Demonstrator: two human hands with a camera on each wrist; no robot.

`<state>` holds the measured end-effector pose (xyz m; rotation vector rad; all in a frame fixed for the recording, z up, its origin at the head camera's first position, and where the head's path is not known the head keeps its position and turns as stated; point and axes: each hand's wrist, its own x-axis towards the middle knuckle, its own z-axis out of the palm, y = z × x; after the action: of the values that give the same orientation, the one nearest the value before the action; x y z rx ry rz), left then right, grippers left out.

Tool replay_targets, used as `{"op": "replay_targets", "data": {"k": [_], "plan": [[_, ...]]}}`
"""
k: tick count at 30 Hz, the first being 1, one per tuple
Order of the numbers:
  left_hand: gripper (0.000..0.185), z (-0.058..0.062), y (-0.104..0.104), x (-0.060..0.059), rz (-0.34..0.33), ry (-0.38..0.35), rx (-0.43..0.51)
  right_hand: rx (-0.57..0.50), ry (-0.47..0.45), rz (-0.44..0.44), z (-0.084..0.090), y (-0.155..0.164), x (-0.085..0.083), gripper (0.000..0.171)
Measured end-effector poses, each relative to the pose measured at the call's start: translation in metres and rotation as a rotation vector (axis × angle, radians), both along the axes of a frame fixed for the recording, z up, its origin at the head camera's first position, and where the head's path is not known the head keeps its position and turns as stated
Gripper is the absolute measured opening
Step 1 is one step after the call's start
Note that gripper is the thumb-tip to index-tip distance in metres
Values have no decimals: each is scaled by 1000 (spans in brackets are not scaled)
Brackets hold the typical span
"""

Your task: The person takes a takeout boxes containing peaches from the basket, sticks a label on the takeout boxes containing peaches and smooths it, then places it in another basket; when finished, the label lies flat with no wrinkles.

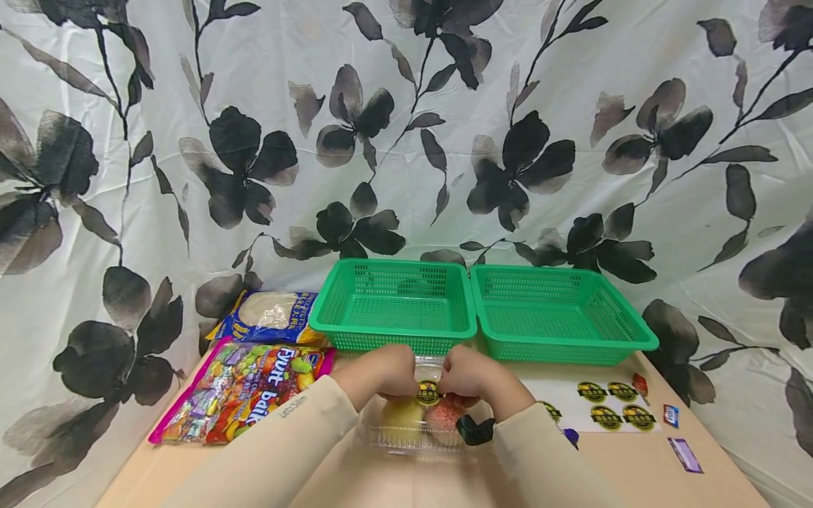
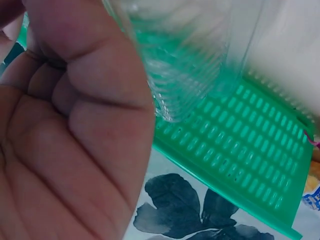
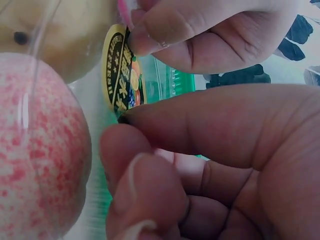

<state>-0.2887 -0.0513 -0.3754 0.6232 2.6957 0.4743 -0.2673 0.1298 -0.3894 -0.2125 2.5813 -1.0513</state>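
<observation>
A clear plastic clamshell box [image 1: 413, 446] sits in front of me with a pale yellow fruit [image 1: 401, 415] and a pink-speckled round fruit [image 3: 42, 145] inside. Over its lid is an oval black-and-gold sticker [image 3: 122, 75] with small fruit pictures. My left hand [image 1: 395, 370] pinches one edge of the sticker between thumb and finger. At the opposite edge, my right hand [image 1: 473, 377] pinches it with thumb and fingertip, other fingers curled in. In the left wrist view the clear plastic [image 2: 195, 55] stands beside my left palm [image 2: 75, 135].
Two green baskets [image 1: 394, 339] [image 1: 562, 349] stand behind the box. To the left lie a candy bag [image 1: 248, 395] and a blue-yellow bag [image 1: 269, 317]. A sticker sheet [image 1: 593, 391] and small packets [image 1: 671, 416] [image 1: 684, 455] lie to the right.
</observation>
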Motion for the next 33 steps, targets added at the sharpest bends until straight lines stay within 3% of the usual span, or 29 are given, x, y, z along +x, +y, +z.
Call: {"op": "replay_targets", "data": {"k": [9, 19, 27, 33], "plan": [[43, 0, -1, 3, -87, -1, 36, 7, -14, 13, 3, 3, 2, 22], [56, -12, 1, 2, -89, 131, -9, 21, 10, 61, 2, 6, 2, 23], [53, -12, 6, -1, -59, 162, -103, 24, 44, 70, 2, 6, 0, 24], [49, -12, 7, 2, -24, 150, -87, 1, 48, 47, 4, 14, 4, 33]]}}
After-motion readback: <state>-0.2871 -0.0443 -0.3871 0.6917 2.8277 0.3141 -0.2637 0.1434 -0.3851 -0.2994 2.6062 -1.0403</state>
